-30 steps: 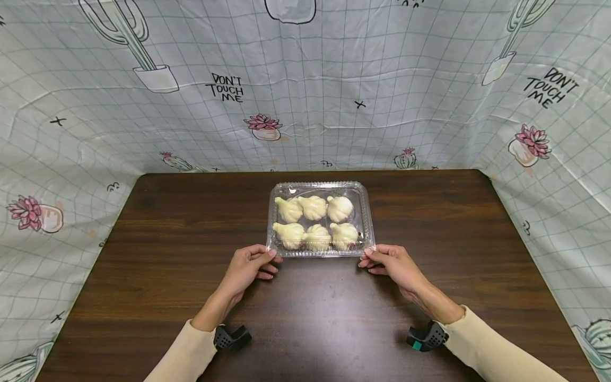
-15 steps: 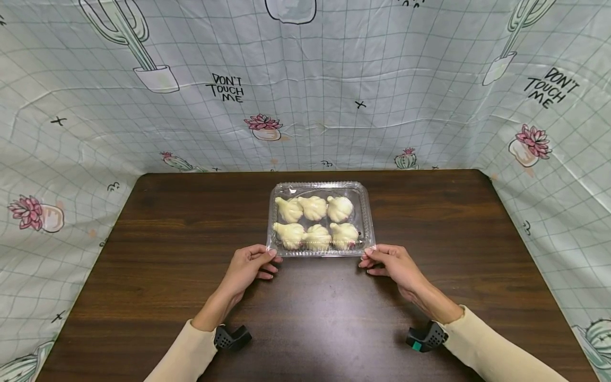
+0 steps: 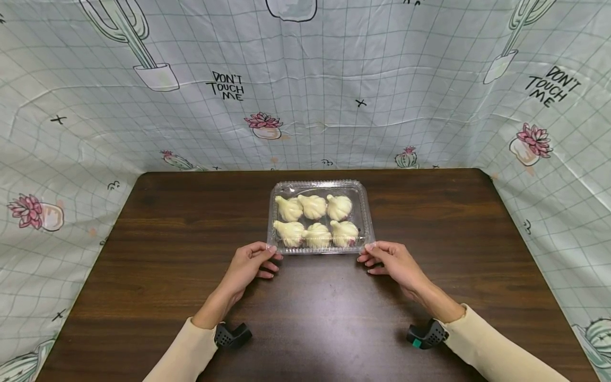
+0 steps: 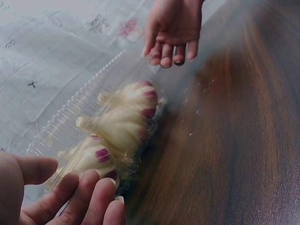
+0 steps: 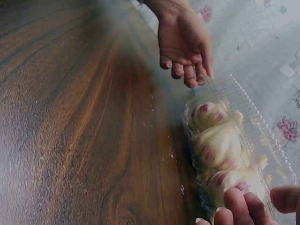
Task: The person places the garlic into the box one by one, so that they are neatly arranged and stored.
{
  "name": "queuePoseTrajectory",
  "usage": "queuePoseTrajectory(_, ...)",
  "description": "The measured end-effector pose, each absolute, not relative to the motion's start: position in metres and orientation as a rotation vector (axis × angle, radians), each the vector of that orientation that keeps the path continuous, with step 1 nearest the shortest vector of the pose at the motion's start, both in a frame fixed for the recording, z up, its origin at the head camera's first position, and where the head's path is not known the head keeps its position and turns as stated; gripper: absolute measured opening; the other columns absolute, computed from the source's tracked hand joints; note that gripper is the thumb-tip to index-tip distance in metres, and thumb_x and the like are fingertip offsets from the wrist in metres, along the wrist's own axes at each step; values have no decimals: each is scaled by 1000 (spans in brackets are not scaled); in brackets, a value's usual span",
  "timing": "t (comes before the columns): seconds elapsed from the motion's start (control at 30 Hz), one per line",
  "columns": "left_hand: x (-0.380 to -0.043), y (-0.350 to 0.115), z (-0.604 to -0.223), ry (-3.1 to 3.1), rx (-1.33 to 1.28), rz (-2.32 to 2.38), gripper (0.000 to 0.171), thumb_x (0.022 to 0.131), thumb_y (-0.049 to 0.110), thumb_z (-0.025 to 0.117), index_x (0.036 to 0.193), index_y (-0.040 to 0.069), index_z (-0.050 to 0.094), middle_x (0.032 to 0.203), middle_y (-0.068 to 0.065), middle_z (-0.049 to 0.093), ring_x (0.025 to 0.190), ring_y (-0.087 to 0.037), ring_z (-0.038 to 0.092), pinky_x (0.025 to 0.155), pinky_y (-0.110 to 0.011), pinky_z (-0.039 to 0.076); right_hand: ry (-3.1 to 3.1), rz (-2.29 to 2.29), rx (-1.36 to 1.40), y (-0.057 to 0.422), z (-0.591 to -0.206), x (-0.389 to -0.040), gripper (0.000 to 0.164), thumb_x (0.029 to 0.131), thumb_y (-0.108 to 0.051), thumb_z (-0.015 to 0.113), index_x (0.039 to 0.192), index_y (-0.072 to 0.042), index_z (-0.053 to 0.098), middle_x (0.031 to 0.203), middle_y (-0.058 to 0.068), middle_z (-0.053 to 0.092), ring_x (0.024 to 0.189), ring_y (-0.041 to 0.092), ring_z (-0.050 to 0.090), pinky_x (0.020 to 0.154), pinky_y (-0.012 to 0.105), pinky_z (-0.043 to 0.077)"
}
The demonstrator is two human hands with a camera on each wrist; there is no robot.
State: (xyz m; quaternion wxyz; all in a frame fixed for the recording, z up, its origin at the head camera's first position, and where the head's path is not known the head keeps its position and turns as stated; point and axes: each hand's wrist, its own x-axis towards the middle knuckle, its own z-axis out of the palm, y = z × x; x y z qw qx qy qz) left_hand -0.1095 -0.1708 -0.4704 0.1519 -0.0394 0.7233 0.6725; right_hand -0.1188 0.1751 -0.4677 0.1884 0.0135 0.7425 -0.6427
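A clear plastic clamshell box (image 3: 366, 212) with a ribbed rim sits toward the far side of the table. Inside it, pale garlic bulbs (image 3: 314, 207) with purple patches at the base lie in two rows. My left hand (image 3: 245, 267) pinches the near left corner between thumb and fingers. At the near right corner, my right hand (image 3: 396, 263) holds the rim the same way. Both wrist views show the box's near side raised off the table, with the bulbs (image 4: 112, 126) visible through the plastic. The lid lies over the bulbs.
The dark wooden table (image 3: 324, 318) runs to a pale cloth curtain (image 3: 324, 63) printed with cacti, which stands behind and at both sides. A black wrist camera (image 3: 232, 336) is strapped on the left wrist, another black camera (image 3: 427, 335) on the right.
The box's near edge and both hands sit very slightly higher in the head view. The grip on the two corners stays the same.
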Motion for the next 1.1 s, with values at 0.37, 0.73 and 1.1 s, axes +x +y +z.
queuePoseTrajectory(0.37,-109,-172,-470,2094,-127,1872,30,111,21,57,119,-6,66,113,-18,75,84,-17,73,72,-31,63,2122,-1748,3,178,-467,-120,37,112,-19,54,125,14,65,103,8,76,89,15,69,80,29,62)
queuePoseTrajectory(0.73,-109,-177,-471,2084,-127,1878,29,112,20,54,122,-6,65,111,-15,75,85,-17,73,73,-32,64,2144,-1744,-3,183,-467,-119,37,113,-20,52,128,12,64,107,11,76,91,17,70,81,31,63)
queuePoseTrajectory(1.1,-110,-190,-469,2105,-169,1897,36,114,25,50,120,-6,66,113,-18,73,83,-17,73,73,-31,64,2358,-1630,-52,201,-464,-122,42,114,-26,52,127,10,67,115,19,74,99,26,71,85,34,63)
